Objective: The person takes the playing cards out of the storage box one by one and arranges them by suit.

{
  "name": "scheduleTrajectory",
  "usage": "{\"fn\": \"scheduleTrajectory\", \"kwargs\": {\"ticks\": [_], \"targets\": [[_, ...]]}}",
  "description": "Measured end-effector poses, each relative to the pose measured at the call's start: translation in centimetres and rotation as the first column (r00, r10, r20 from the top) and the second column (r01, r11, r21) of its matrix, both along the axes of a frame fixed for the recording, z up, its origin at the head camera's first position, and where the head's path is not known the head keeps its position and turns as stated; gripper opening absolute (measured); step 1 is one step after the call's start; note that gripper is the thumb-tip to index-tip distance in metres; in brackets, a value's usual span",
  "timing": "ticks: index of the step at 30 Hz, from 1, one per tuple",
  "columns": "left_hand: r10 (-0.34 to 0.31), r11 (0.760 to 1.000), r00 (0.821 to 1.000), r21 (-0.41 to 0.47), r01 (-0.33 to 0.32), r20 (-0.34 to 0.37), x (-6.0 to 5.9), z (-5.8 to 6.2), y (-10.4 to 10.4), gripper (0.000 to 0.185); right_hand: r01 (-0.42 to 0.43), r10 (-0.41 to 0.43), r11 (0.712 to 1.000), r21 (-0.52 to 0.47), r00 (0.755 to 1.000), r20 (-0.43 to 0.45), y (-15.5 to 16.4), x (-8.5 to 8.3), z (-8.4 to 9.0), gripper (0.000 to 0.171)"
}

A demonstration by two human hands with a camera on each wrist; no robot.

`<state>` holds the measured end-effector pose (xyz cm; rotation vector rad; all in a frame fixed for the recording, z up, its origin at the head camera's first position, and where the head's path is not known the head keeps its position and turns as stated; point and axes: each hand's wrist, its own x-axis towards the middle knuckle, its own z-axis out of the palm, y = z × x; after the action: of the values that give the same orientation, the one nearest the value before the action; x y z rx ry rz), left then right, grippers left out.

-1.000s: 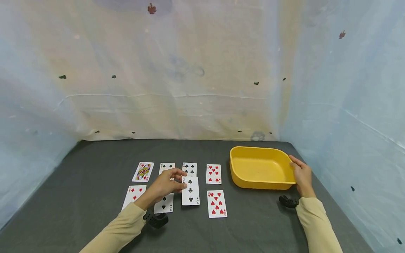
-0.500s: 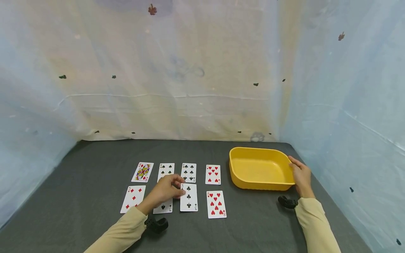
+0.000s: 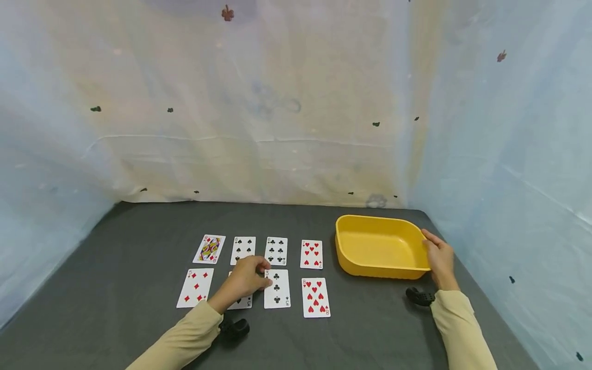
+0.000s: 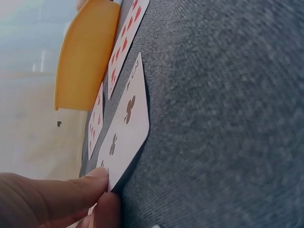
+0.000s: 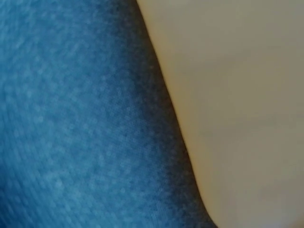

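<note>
My left hand (image 3: pixel 247 277) pinches the left edge of a three of clubs (image 3: pixel 277 294), thumb on its face. In the left wrist view the near edge of this playing card (image 4: pixel 126 128) is tilted up off the cloth at the thumb (image 4: pixel 97 178). Behind it lies another clubs card (image 3: pixel 276 251), and to its right a hearts card (image 3: pixel 316 298). A spades card (image 3: pixel 242 304) is partly hidden under the left hand and wrist. At the far right, my right hand (image 3: pixel 441 259) grips the right rim of a yellow plastic tub (image 3: pixel 384 271).
Two rows of face-up cards lie on the dark cloth (image 3: pixel 370 324). On the left are a queen of diamonds (image 3: pixel 209 249) and another diamonds card (image 3: pixel 195 288); a spades card (image 3: pixel 242 246) and a hearts card (image 3: pixel 312 254) are in the back row. Patterned sheets hang around the table.
The left hand has brought the three of clubs down and toward the person, uncovering the clubs card behind it. The right hand stays on the tub.
</note>
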<state>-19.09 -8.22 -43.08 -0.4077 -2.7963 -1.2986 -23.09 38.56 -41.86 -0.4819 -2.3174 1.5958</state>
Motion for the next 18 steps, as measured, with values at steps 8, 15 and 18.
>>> {"fn": "scheduleTrajectory", "kwargs": {"ticks": [8, 15, 18], "targets": [[0.023, 1.000, 1.000, -0.013, -0.022, 0.011, 0.1, 0.1, -0.3, 0.027, -0.041, 0.037, 0.995, 0.093, 0.998, 0.046, -0.1, 0.0, 0.5, 0.044], [-0.018, 0.996, 0.998, 0.088, 0.012, 0.061, 0.2, 0.3, -0.3, 0.026, -0.173, 0.168, 0.971, 0.166, 0.985, 0.045, 0.8, 0.5, 1.9, 0.049], [-0.031, 0.994, 0.998, 0.107, 0.024, 0.062, 0.1, 0.8, -1.4, 0.022, -0.168, 0.171, 0.974, 0.154, 0.985, -0.004, 0.9, 0.8, 2.3, 0.051]]}}
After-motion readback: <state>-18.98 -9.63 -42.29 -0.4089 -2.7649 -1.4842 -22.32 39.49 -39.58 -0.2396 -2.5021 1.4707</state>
